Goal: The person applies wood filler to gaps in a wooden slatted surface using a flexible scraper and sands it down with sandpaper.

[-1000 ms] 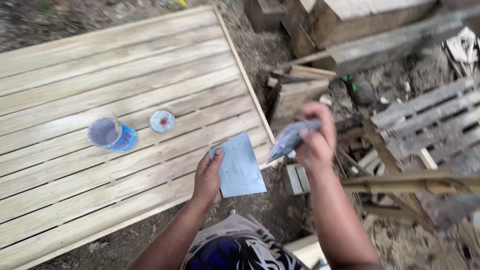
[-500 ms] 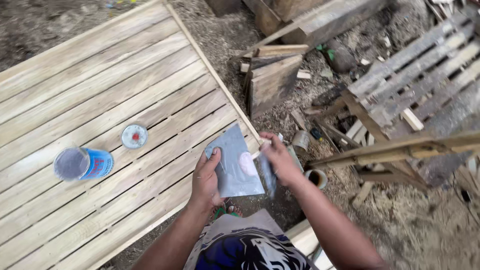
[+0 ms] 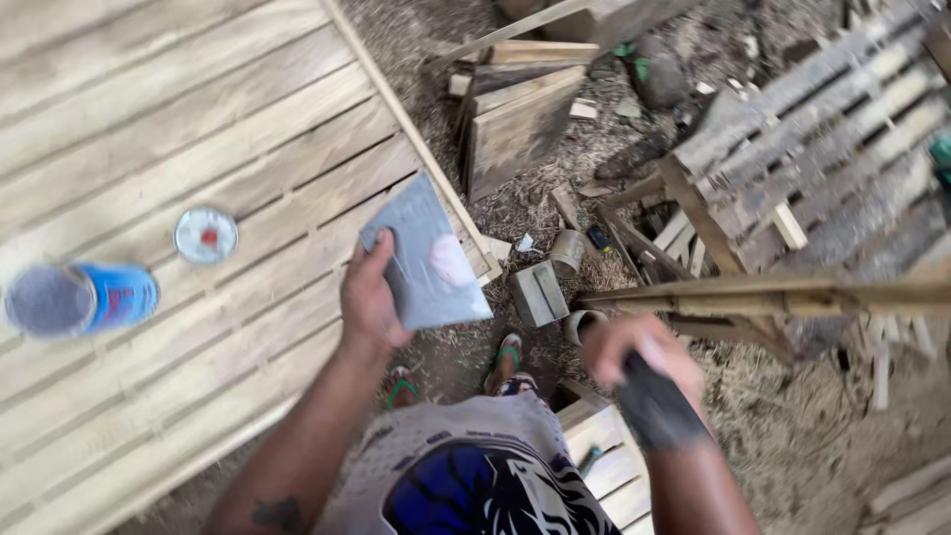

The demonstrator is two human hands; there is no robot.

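My left hand grips a flat grey plate by its left edge; a pale pink dab sits on the plate's face. The plate hangs over the right edge of a slatted wooden panel. My right hand is lower right, near my body and away from the plate. It is blurred and closed on a dark scraper-like tool. On the panel to the left an open blue can stands, with its round lid lying beside it.
A wooden pallet and a long batten lie to the right. Stacked boards, a small wood block, short tubes and offcuts litter the sawdust ground. My feet in green sandals stand below the plate.
My right hand has left the plate and dropped down and to the right, toward my body, with the tool. My left hand still holds the plate in the same place.
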